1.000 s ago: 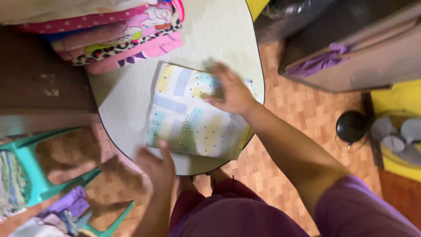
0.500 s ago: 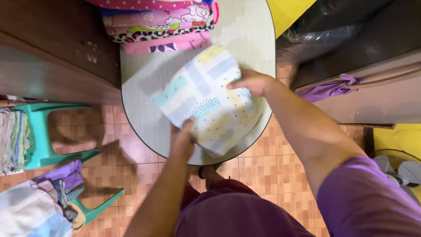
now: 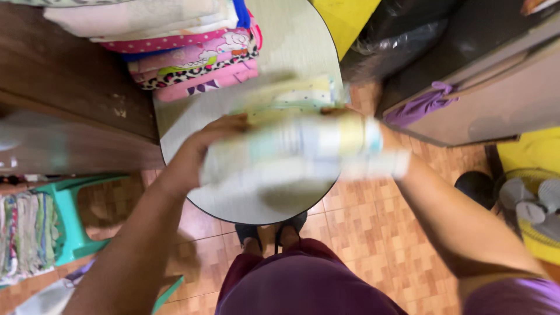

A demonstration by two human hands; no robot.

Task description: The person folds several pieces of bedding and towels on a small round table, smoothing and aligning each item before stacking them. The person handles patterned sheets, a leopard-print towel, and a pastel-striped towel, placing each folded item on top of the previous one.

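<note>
A folded pastel patchwork cloth [image 3: 297, 149], white with yellow, blue and green patches, is lifted above the oval table [image 3: 303, 41] and blurred by motion. My left hand [image 3: 213, 137] grips its left end. My right hand [image 3: 373, 137] holds its right end and is mostly hidden behind the cloth. A stack of folded clothes [image 3: 186, 52], pink, leopard-print and white, lies at the table's far left.
A teal plastic stool [image 3: 67, 219] with folded cloths [image 3: 26, 236] stands at left. A dark wooden surface [image 3: 64, 111] borders the table. A purple cloth [image 3: 423, 105] hangs on a cabinet at right. A fan [image 3: 531, 204] sits at far right on the tiled floor.
The folded cloth left the tabletop and now hangs in the air between both hands. My left hand shifted from its near edge to its left end.
</note>
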